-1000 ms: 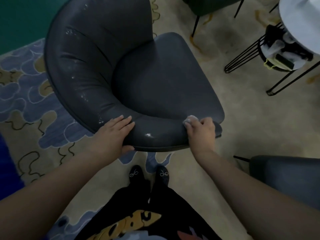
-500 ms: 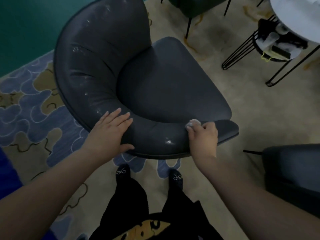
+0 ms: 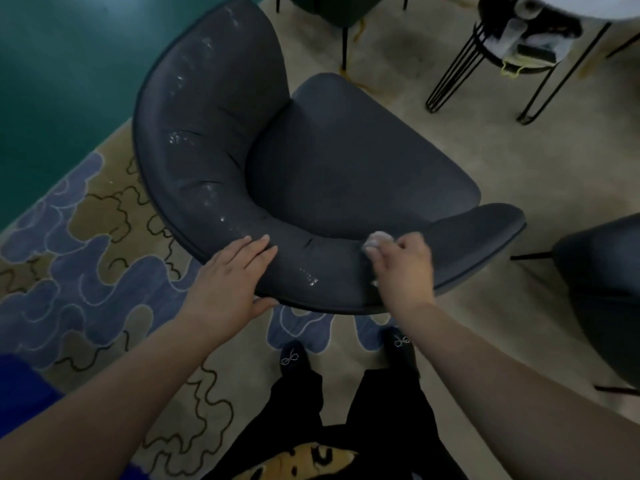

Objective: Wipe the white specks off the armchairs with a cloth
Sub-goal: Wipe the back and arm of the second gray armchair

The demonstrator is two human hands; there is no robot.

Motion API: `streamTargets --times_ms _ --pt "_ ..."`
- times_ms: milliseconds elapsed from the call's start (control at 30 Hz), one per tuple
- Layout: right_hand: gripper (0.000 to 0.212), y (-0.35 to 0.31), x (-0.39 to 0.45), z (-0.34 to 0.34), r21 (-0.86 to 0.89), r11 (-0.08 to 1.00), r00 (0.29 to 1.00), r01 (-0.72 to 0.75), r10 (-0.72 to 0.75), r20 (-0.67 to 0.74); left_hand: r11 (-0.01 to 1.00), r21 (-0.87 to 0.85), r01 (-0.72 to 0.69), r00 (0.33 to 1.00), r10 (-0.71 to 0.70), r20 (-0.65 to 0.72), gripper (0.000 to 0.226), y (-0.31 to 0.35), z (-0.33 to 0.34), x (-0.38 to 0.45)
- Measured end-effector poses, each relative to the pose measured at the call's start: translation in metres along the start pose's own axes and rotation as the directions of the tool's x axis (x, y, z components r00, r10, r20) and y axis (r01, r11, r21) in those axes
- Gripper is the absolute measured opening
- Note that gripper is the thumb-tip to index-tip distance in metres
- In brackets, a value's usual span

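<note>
A dark grey armchair [image 3: 346, 168] with a curved padded back fills the middle of the head view. White specks [image 3: 310, 277] dot the near rim between my hands, and more run up the left side of the back [image 3: 178, 136]. My left hand [image 3: 232, 275] rests flat on the rim, fingers straight, thumb under the edge. My right hand [image 3: 403, 265] grips a small white cloth [image 3: 379, 237] and presses it on the rim to the right of the specks. Most of the cloth is hidden under my fingers.
A second dark armchair [image 3: 602, 292] stands at the right edge. A wire-legged side table [image 3: 485, 53] with items on its lower shelf is at the top right. A patterned rug [image 3: 86, 271] lies under the chair, a green wall [image 3: 52, 64] at the left. My feet [image 3: 294, 358] stand just below the chair.
The view has shifted, so the chair now sits further right and lower. My right hand with the cloth has slid slightly left along the rim. My left hand keeps its place on the rim.
</note>
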State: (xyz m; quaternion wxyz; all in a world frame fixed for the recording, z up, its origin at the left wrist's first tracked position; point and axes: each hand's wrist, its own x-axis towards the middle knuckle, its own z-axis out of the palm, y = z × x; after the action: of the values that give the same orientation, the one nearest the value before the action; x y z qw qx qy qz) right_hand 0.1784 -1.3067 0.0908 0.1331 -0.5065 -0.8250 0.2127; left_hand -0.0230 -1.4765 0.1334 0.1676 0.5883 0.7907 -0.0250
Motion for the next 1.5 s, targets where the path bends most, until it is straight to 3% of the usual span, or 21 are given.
streamTargets --times_ms 100,133,300,367,500,600,667,767,833,1033,1133,1267,1333,1500 --pt "0.013 -0.033 -0.019 0.011 0.13 0.98 0.986 0.149 -0.157 0.057 1.0 -0.028 -0.01 1.0 0.01 -0.023 0.081 -0.003 0.0 -0.003" --pt "0.014 -0.028 -0.014 0.009 0.127 0.983 0.988 0.134 -0.142 0.055 0.999 -0.031 -0.011 0.999 0.01 -0.035 0.08 -0.005 -0.001 -0.005" --pt "0.015 0.018 -0.003 -0.018 0.092 0.975 0.972 -0.203 0.212 -0.097 0.999 -0.046 -0.024 0.993 0.018 -0.117 0.068 -0.017 0.001 -0.015" --pt "0.019 -0.002 -0.012 -0.004 0.0 0.984 0.979 -0.179 0.178 -0.095 0.998 -0.045 -0.033 0.992 0.027 -0.121 0.067 -0.018 0.004 -0.018" --pt "0.024 -0.069 -0.029 0.029 0.079 0.997 1.0 -0.003 0.001 0.018 0.996 -0.088 -0.029 0.987 0.015 -0.157 0.066 -0.017 0.008 -0.017" --pt "0.014 -0.07 -0.025 0.024 0.098 0.991 0.994 0.087 -0.092 0.052 0.995 -0.093 -0.039 0.984 0.022 -0.178 0.064 -0.019 0.008 -0.016" --pt "0.007 -0.046 -0.019 0.012 0.086 0.995 0.999 0.042 -0.043 0.009 0.994 -0.101 -0.042 0.98 0.021 -0.198 0.062 -0.022 0.007 -0.014" --pt "0.026 -0.02 -0.022 0.005 0.027 0.99 0.986 -0.141 0.143 -0.09 0.992 -0.124 -0.025 0.974 -0.003 -0.225 0.061 -0.028 0.007 -0.014" --pt "0.027 -0.035 -0.028 0.012 0.006 0.985 0.977 -0.172 0.172 -0.129 0.991 -0.129 -0.029 0.974 0.0 -0.226 0.061 -0.028 0.008 -0.015" --pt "0.026 -0.11 -0.027 0.044 0.133 0.979 0.982 0.155 -0.167 0.088 0.988 -0.153 0.022 0.969 -0.059 -0.242 0.064 -0.033 0.006 -0.018" --pt "0.016 -0.088 -0.013 0.036 0.148 0.981 0.989 0.128 -0.138 0.061 0.96 -0.231 0.156 0.939 -0.217 -0.269 0.072 -0.042 0.001 -0.018" --pt "0.014 -0.062 -0.014 0.027 0.169 0.985 0.999 -0.038 0.042 -0.02 0.862 -0.337 0.38 0.886 -0.443 -0.135 0.098 -0.055 0.002 -0.011" --pt "0.02 -0.083 -0.023 0.038 0.095 0.994 0.999 0.045 -0.045 -0.002 0.833 -0.368 0.412 0.876 -0.474 -0.094 0.106 -0.056 0.006 -0.009" --pt "0.032 -0.142 -0.02 0.06 0.223 0.95 0.962 0.219 -0.248 0.113 0.854 -0.316 0.413 0.878 -0.465 -0.109 0.107 -0.057 0.009 -0.006"
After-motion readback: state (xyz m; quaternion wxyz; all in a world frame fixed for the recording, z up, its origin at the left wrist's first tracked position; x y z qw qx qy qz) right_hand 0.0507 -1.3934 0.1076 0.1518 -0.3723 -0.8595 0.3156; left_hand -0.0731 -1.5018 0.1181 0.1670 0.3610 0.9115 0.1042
